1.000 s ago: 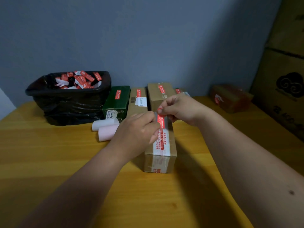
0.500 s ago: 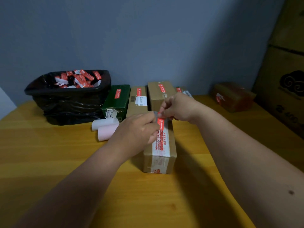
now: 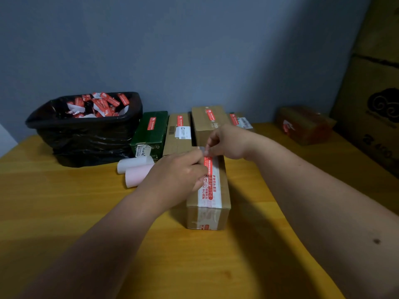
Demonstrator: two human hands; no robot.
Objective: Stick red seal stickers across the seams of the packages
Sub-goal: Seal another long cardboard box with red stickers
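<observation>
A long brown cardboard package lies lengthwise at the middle of the yellow table, with white printed tape along its top seam. A red seal sticker lies on that tape. My right hand pinches the sticker's far end at the package's far edge. My left hand rests on the package's left top edge, its fingertips on the sticker. Behind stand a green box and three brown boxes, each bearing a red sticker.
A black-lined bin holding several torn red sticker backings stands at the back left. Two paper rolls lie beside my left hand. A reddish-brown parcel sits at the back right, next to large stacked cartons.
My right hand has lowered the sticker's far end from above the package down onto its top. My left hand has stayed on the package.
</observation>
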